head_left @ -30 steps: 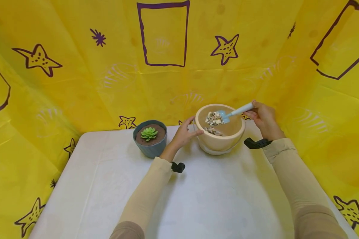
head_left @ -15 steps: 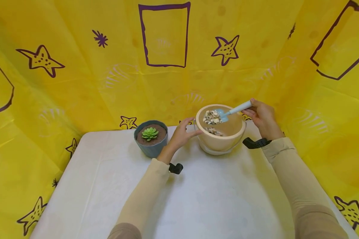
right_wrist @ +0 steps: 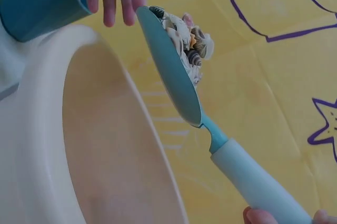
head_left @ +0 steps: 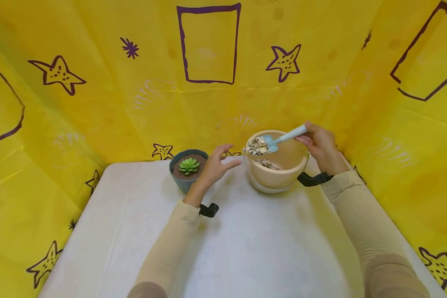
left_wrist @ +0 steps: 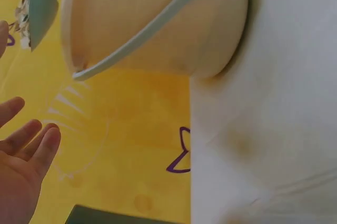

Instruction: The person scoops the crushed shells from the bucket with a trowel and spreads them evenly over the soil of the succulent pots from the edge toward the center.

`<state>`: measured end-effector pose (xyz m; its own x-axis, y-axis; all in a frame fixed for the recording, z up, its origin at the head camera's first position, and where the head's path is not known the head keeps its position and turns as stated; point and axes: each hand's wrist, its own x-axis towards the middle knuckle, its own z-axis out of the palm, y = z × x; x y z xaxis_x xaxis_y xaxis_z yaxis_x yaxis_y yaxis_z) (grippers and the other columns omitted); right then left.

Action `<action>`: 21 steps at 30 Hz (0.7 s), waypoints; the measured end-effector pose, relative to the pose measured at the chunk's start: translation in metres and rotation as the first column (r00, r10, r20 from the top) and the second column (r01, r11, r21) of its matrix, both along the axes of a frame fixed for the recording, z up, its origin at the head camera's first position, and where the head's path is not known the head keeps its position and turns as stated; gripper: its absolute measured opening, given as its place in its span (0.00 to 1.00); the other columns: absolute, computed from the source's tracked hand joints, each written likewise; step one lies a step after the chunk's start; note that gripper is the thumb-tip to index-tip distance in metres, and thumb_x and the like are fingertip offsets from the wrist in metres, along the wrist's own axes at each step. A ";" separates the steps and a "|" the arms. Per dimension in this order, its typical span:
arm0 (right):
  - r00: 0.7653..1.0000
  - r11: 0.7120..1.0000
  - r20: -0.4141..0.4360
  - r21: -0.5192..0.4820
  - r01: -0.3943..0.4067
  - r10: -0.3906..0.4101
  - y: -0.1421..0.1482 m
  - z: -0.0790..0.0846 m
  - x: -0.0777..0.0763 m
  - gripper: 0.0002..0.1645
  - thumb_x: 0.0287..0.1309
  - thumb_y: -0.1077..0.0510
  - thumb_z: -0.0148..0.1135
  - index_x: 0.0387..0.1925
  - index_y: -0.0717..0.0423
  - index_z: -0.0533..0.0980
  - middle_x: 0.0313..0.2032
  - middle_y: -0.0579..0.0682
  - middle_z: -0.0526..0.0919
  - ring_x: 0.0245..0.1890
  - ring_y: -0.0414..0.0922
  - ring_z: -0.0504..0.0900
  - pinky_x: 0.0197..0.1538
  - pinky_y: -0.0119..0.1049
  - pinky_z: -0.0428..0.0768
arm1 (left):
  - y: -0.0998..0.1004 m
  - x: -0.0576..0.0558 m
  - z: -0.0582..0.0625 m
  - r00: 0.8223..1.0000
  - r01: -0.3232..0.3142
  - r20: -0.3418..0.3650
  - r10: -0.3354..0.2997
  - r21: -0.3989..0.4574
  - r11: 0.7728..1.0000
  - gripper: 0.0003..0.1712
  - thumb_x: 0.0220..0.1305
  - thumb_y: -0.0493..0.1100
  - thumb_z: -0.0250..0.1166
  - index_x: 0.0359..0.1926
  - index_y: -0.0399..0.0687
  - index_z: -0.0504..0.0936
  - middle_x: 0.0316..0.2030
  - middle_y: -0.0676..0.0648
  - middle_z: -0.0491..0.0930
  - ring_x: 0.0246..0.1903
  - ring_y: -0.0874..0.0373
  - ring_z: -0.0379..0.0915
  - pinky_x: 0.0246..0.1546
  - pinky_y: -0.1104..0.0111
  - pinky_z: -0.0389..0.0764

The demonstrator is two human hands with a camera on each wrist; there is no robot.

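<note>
My right hand [head_left: 323,149] grips the pale handle of a light blue toy shovel [right_wrist: 176,79]. Small seashells [right_wrist: 187,42] are heaped on its blade, which is over the left part of a cream bucket [head_left: 273,178] in the head view. More shells [head_left: 267,164] lie inside the bucket. To the bucket's left, my left hand [head_left: 216,165] is in the air with fingers apart, holding nothing and not touching the bucket. A blue-grey pot [head_left: 182,182] with a green succulent [head_left: 188,166] stands just left of that hand, partly hidden by it.
The white table [head_left: 253,244] carries the bucket and the pot near its back edge. A yellow cloth [head_left: 152,49] with drawn starfish hangs around the back and sides. The bucket's pale carrying handle [left_wrist: 152,27] hangs down against its side.
My left hand has come off the bucket's rim and moved left, toward the pot. The shovel with its shells has shifted left over the bucket.
</note>
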<state>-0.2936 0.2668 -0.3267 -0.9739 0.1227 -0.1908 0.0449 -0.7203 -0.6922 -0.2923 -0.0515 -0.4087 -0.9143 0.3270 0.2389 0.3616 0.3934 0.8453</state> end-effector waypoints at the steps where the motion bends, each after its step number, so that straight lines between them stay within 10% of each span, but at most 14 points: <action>1: 1.000 1.000 -0.006 0.002 -0.001 0.001 -0.002 0.000 0.000 0.08 0.65 0.68 0.55 0.30 0.65 0.78 0.27 0.57 0.81 0.25 0.53 0.87 0.30 0.47 0.85 | -0.003 0.001 0.002 1.000 -0.002 -0.001 0.002 0.004 1.000 0.38 0.61 0.50 0.69 0.69 0.46 0.67 0.68 0.43 0.65 0.66 0.45 0.63 0.67 0.52 0.68; 21: 0.999 0.995 -0.003 0.088 -0.050 0.050 -0.052 -0.005 -0.009 0.07 0.68 0.64 0.53 0.35 0.61 0.76 0.28 0.56 0.81 0.27 0.49 0.87 0.34 0.42 0.86 | -0.071 0.008 0.015 0.996 -0.091 -0.006 0.092 0.049 0.995 0.39 0.60 0.50 0.70 0.70 0.51 0.66 0.70 0.45 0.63 0.68 0.47 0.60 0.67 0.50 0.66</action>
